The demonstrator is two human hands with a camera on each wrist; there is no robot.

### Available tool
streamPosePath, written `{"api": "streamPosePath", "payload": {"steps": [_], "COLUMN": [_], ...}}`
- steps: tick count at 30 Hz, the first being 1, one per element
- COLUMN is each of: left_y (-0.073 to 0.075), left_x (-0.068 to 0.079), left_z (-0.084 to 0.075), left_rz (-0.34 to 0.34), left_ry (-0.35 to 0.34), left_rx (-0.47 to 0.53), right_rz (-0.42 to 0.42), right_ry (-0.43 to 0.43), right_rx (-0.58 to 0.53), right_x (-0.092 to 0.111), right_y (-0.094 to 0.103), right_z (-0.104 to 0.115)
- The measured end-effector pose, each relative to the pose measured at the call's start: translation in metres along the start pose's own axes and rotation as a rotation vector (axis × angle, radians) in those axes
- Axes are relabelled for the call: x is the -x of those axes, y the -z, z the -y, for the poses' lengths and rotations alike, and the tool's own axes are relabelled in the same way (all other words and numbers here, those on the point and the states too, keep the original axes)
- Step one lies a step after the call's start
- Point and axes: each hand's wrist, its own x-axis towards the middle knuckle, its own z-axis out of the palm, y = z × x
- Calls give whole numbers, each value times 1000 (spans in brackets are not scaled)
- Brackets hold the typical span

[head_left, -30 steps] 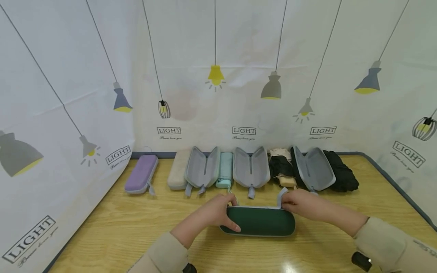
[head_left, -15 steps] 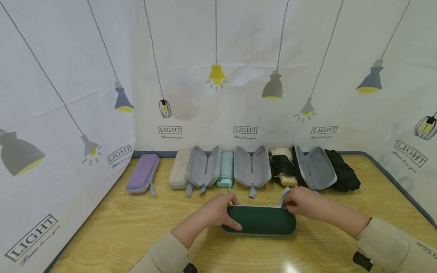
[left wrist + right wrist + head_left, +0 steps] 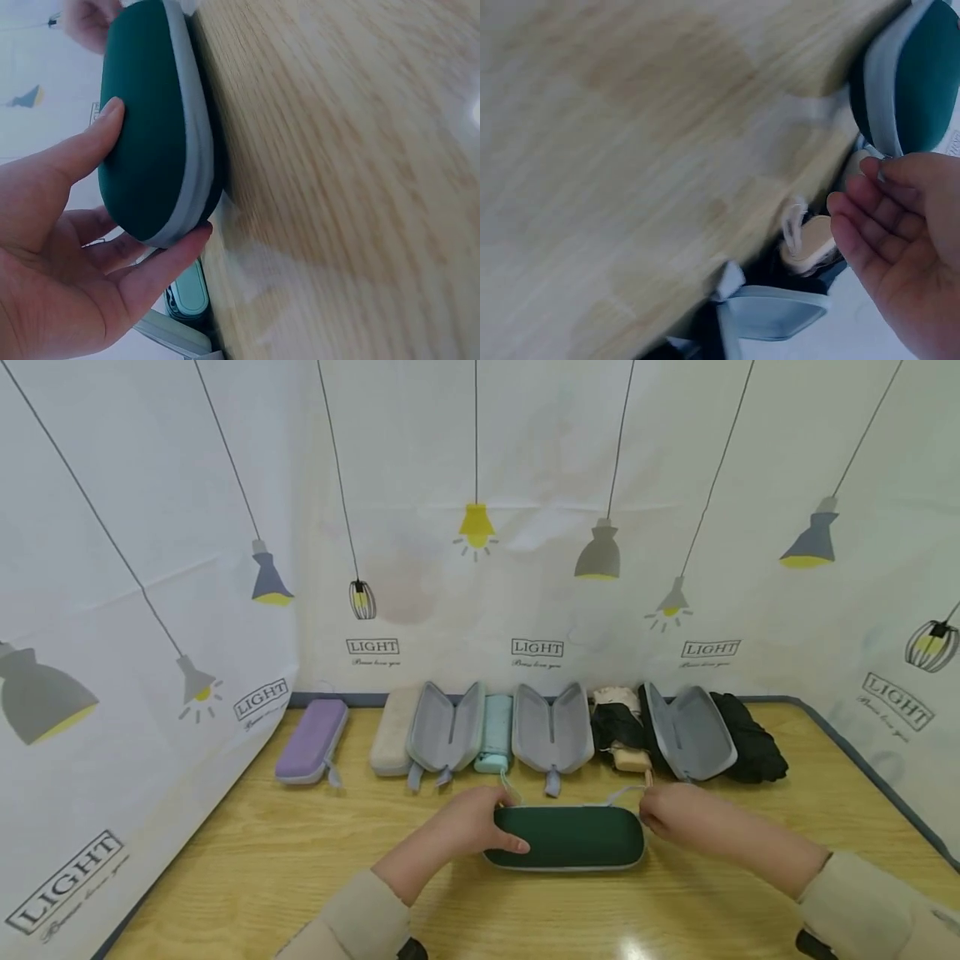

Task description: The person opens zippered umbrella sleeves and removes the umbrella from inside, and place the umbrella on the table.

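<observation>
A dark green zip-up hard case point(image 3: 566, 838) with a pale grey zip band lies closed near the middle of the table. My left hand point(image 3: 467, 823) grips its left end, thumb over the green shell; in the left wrist view the fingers point(image 3: 169, 262) wrap round the rounded end. At the back right corner is my right hand point(image 3: 686, 817). In the right wrist view, its thumb and forefinger pinch the zip pull point(image 3: 881, 166) right at the zip band, and the pull is mostly hidden by them. A grey strap point(image 3: 626, 792) runs along the back edge to that hand.
Along the wall stand a purple case point(image 3: 313, 742), a beige case point(image 3: 393, 733), several open grey-lined cases point(image 3: 552, 727), a folded turquoise umbrella point(image 3: 495, 735), a black-and-cream bundle point(image 3: 619, 724) and a black folded bundle point(image 3: 748, 739). A printed cloth point(image 3: 480, 593) hangs behind.
The right hand has moved right and slightly down, from the case's back edge to its right corner, and the strap has gone from upright to lying flat. The left hand keeps its grip.
</observation>
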Motion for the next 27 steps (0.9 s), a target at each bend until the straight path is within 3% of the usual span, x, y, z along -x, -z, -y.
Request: {"api": "streamPosePath", "payload": {"steps": [4, 13, 27], "left_y": [1, -1, -1], "left_x": [1, -3, 0], "left_z": [0, -3, -8], "left_rz": [5, -1, 8], "left_ry": [48, 68, 109], "left_rx": [22, 25, 52], "right_rz": [11, 83, 44], "right_ry": [-17, -81, -92], "right_rx": [2, -13, -28], "right_x": [7, 12, 14], "right_y": [-5, -12, -15], "right_z": [-1, 9, 24]}}
